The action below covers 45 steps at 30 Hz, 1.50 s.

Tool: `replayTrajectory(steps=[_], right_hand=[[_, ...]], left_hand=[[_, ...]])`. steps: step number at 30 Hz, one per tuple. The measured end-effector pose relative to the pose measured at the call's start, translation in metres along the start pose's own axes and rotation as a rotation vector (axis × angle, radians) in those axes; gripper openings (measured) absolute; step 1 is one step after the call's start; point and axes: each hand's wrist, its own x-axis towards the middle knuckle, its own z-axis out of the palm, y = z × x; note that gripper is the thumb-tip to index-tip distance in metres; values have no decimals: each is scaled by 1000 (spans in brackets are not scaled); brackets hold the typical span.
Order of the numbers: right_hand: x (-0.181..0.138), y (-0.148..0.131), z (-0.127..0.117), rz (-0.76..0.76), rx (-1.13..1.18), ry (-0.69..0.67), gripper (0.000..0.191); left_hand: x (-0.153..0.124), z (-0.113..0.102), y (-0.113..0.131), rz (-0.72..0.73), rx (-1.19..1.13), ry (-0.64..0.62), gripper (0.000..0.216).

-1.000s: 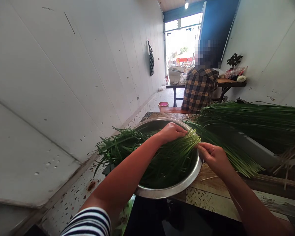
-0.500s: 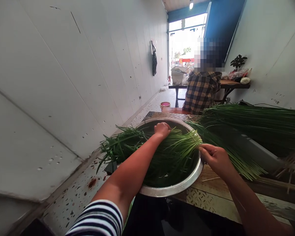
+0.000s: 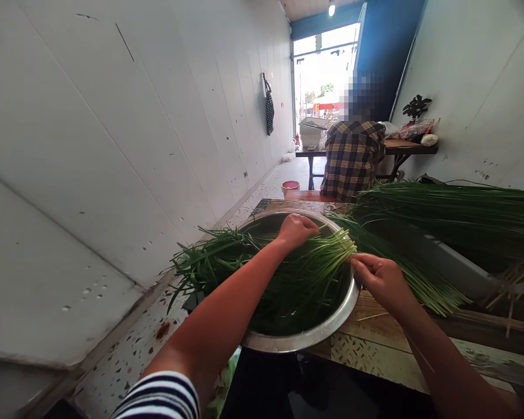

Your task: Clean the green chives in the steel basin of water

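A large steel basin [image 3: 332,323] sits on the wooden table [image 3: 375,343] and holds a bundle of green chives [image 3: 305,273] whose tips spill over the left rim. My left hand [image 3: 296,230] curls down onto the top of the bundle, fingers closed on the stalks. My right hand [image 3: 378,276] pinches the pale cut ends of the chives at the basin's right rim.
A big pile of chives [image 3: 445,221] lies across the table to the right. A person in a plaid shirt [image 3: 353,157] sits ahead, back to me. A pink bucket [image 3: 290,187] stands on the speckled floor. White walls run close on both sides.
My left hand slid back along the bundle toward the far rim, then came a little forward again. My right hand stayed at the cut ends.
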Motion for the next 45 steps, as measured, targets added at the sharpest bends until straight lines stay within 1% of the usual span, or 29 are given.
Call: replayTrajectory(steps=[5,14,19,25,35,45], right_hand=[[0,1,-1,12,24,-11,33],[0,-1,-1,-4,7,-9,32],[0,0,-2,5,-2,-22,34],[0,0,-2,2,1,-14,33],[1,1,-2,12,14,-18,35],[0,-4,-2,-13,0,0,31]], left_hand=[[-4,3,11,9,-39,7,13],[-9,7,18,49,-68,45,13],[-11,8,22,42,-73,63,13],[-10,9,21,34,-67,49,12],[-9,9,21,40,-54,71,13],[-12,7,24,49,-23,82,14]])
